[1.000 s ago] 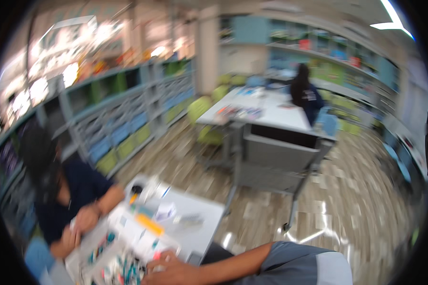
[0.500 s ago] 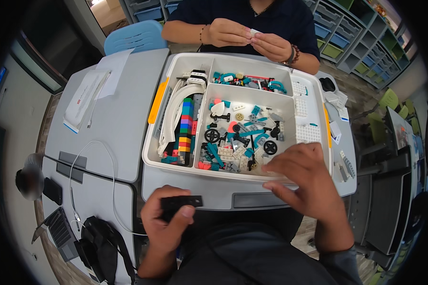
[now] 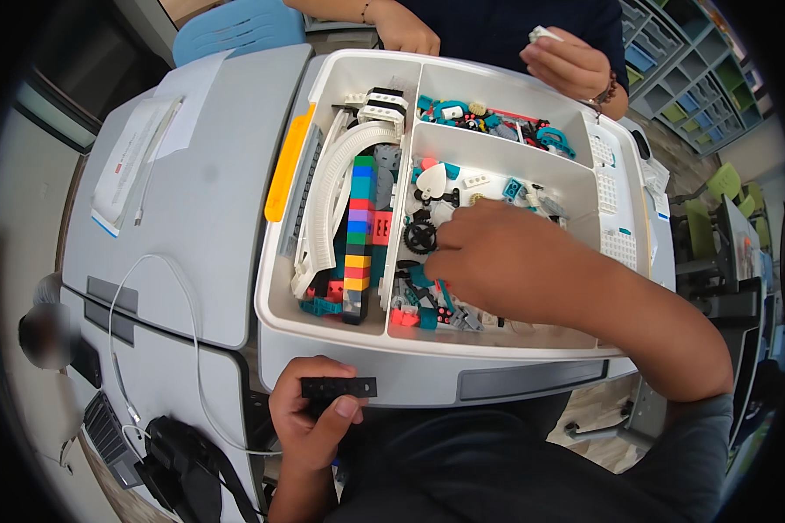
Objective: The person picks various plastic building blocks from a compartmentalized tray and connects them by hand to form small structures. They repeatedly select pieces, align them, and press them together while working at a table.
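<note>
Near the front edge of the table, my left hand [image 3: 310, 418] is closed around a black building block [image 3: 340, 387] with holes along it. My right hand [image 3: 506, 257] reaches over the front wall into the large compartment of a white parts tray [image 3: 462, 350]. Its fingers are bent and a little apart among the loose building pieces, close to a black toy wheel [image 3: 419, 236]; I make out nothing between them. A white heart-shaped piece [image 3: 430, 181] lies beyond the fingers. The hand and forearm hide much of that compartment.
The tray's left compartment holds white curved pieces [image 3: 324, 200] and a multicoloured brick stack [image 3: 358, 235]. Across the table, a person's hand [image 3: 569, 65] holds a small white piece. A white cable [image 3: 196, 340] loops over the left table, near a black bag [image 3: 183, 471].
My right hand has moved from above the tray's front right down into its large compartment. My left hand keeps the black block. The other person's hands have come apart.
</note>
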